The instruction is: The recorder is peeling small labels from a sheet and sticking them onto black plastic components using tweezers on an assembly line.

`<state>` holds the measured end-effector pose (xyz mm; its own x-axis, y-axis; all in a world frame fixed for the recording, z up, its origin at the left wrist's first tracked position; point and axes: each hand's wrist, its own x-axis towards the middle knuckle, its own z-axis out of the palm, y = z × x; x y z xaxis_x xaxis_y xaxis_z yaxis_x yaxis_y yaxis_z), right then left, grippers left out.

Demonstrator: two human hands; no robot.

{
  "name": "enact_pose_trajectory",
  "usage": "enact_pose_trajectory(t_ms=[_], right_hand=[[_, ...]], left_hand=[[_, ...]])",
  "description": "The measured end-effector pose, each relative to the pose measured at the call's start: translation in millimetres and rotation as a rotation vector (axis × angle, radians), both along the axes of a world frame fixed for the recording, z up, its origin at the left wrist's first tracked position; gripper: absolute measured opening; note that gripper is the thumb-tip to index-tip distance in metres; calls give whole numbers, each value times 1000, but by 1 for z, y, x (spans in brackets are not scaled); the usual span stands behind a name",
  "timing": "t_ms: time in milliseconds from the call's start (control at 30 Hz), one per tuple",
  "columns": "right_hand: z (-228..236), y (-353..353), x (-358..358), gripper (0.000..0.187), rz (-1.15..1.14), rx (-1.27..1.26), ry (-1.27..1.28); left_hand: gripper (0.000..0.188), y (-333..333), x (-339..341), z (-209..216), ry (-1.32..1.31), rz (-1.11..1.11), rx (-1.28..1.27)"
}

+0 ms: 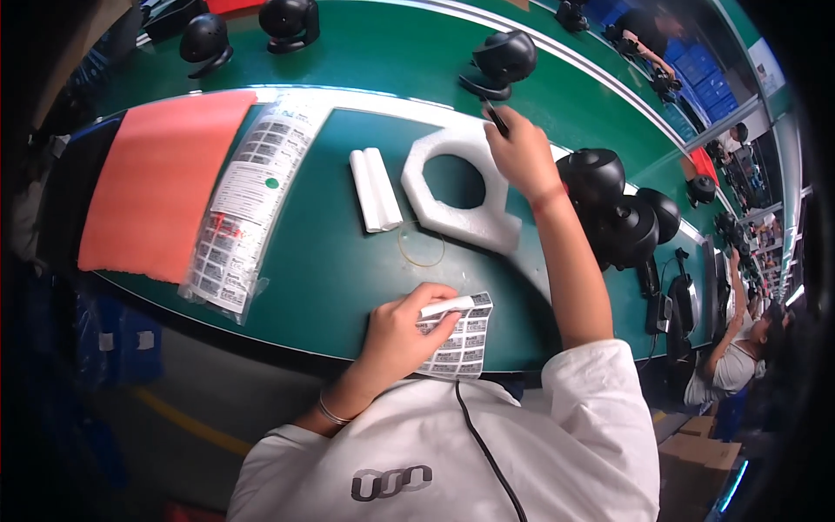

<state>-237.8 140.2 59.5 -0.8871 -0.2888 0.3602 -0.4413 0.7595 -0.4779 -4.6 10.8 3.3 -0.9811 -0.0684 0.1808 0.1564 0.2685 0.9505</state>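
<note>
Label sheet [463,350] in left hand [402,332], thin black tool [497,118] in right hand [524,157]

Left fingers and thumb pinched on label sheet's curled top edge, at near edge of green table [322,300]; right arm stretched out, fingers closed round thin black tool, tip by base of rounded black device [506,57], contact can't tell; foam block [422,187] with round hole just below right hand, white rolls [384,193] left of it, thin loop [401,250] nearby; orange sheet [165,183] and bagged labels [252,196] far left, more black devices [628,230] right of forearm
</note>
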Motion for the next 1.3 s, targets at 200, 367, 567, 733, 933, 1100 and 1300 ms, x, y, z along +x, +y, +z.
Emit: enact_pose_trajectory(t_ms=[200,367,567,733,933,1100,1300], right_hand=[[-19,72,92,58,-221,572,-238],[-42,105,71,59,-330,717,-170],[1,75,69,22,-323,486,329],[54,46,107,17,109,109,218],[80,30,108,22,403,-21,139],[75,14,103,22,627,-116,-199],[66,0,107,27,410,32,91]], left_hand=[[29,-2,1,4,7,-1,40],[30,1,2,4,-17,-19,42],[29,2,0,2,-22,15,58],[37,2,2,-4,-16,82,175],[45,2,5,-3,11,172,358],[38,-9,22,-8,120,269,409],[32,-12,22,2,75,250,474]])
